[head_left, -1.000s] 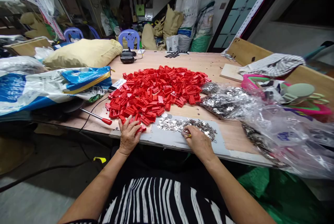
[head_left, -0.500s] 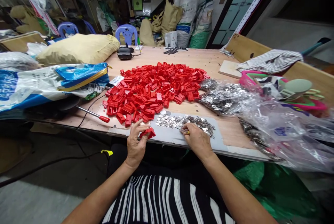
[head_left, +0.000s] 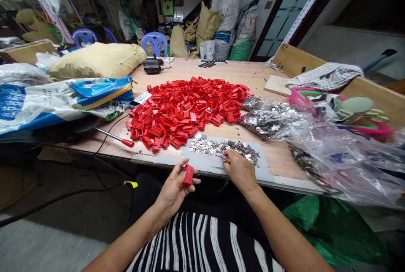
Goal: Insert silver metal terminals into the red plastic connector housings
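Note:
My left hand [head_left: 177, 185] is closed on a small red plastic case [head_left: 189, 175], held just off the table's front edge with the palm turned up. In my right hand [head_left: 239, 172] is a thin tool with a metal tip and a yellow part, perhaps tweezers [head_left: 224, 158]; its full shape is hidden by the fingers. The tip points left, over a grey board [head_left: 190, 163]. Small shiny metal pieces [head_left: 204, 147] and darker metal pieces [head_left: 245, 150] lie in two heaps on that board. Behind them spreads a big pile of red plastic cases [head_left: 190, 107].
Clear plastic bags of metal parts [head_left: 272, 122] lie to the right, beside a pink basket [head_left: 299, 96]. A red-handled rod [head_left: 122, 140] sticks out at the left, near a blue and white sack [head_left: 63, 99]. A beige sack [head_left: 98, 58] stands behind it.
My left hand has drawn back from the table edge towards my body and turned palm up, bringing the red case with it. My right hand has barely moved.

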A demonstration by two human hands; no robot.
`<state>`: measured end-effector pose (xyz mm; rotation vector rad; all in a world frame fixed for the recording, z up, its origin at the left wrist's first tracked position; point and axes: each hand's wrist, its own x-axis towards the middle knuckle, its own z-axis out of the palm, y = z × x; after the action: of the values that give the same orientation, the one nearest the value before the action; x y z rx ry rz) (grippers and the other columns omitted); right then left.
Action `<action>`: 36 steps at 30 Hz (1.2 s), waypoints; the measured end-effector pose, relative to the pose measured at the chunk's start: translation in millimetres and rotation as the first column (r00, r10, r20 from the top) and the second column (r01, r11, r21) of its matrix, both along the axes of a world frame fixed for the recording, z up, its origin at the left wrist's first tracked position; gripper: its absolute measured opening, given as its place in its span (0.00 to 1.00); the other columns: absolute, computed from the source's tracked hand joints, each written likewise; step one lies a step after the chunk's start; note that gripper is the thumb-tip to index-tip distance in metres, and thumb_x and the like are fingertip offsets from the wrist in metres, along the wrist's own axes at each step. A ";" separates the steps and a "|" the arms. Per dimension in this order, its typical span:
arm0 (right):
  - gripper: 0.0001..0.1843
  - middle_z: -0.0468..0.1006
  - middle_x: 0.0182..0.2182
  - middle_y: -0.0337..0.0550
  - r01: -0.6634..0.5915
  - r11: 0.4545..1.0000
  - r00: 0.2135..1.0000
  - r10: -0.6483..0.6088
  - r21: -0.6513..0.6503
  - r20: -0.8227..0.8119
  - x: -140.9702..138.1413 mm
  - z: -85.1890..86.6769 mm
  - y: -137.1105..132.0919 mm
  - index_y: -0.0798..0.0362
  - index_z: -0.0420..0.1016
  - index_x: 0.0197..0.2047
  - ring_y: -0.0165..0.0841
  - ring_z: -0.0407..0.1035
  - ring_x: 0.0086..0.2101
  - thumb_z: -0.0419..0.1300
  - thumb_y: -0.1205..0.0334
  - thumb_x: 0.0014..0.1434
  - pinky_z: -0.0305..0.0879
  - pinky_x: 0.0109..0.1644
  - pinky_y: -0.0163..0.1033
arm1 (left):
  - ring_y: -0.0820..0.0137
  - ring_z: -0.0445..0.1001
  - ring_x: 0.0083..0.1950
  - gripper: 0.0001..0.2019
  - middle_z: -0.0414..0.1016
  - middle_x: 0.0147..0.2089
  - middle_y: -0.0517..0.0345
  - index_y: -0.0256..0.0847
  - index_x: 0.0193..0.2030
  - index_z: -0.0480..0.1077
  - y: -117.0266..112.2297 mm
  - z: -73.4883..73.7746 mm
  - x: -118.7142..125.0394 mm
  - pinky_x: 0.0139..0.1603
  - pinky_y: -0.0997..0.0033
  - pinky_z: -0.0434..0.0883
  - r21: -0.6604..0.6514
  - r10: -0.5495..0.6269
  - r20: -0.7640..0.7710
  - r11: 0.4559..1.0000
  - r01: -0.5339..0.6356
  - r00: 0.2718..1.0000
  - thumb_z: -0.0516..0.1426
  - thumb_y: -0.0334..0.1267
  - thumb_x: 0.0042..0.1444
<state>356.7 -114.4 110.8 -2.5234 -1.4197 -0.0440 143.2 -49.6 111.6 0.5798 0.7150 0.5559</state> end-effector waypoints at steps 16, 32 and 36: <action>0.08 0.80 0.39 0.37 -0.056 0.998 0.975 0.056 0.005 -0.215 8.1 11.8 -11.2 0.46 0.74 0.40 0.35 0.73 0.38 0.56 0.65 0.57 0.60 0.35 0.35 | 0.66 0.80 0.36 0.19 0.74 0.37 0.58 0.41 0.48 0.64 -7.6 -4.6 4.4 0.37 0.70 0.77 -0.015 -0.067 0.010 0.998 0.067 0.998 0.64 0.36 0.51; 0.04 0.79 0.34 0.39 -0.236 0.950 0.888 0.296 0.203 -0.352 6.0 10.5 -5.4 0.48 0.70 0.37 0.35 0.72 0.34 0.56 0.64 0.58 0.63 0.36 0.36 | 0.54 0.75 0.53 0.25 0.74 0.51 0.44 0.37 0.58 0.62 -3.2 1.9 3.0 0.58 0.53 0.68 -0.068 -0.123 0.242 0.987 0.143 0.963 0.61 0.27 0.53; 0.07 0.76 0.33 0.41 -0.246 0.906 0.763 0.400 0.343 -0.508 -6.4 17.7 -10.6 0.50 0.69 0.38 0.34 0.70 0.33 0.55 0.56 0.60 0.64 0.38 0.37 | 0.56 0.77 0.50 0.22 0.75 0.49 0.45 0.36 0.58 0.63 -3.4 -0.4 2.3 0.55 0.57 0.70 -0.081 -0.158 0.291 0.979 0.189 0.943 0.59 0.29 0.56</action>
<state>350.3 -125.0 128.5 -1.8149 -1.4452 0.5165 145.5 -53.0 111.2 0.4451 0.4139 0.4212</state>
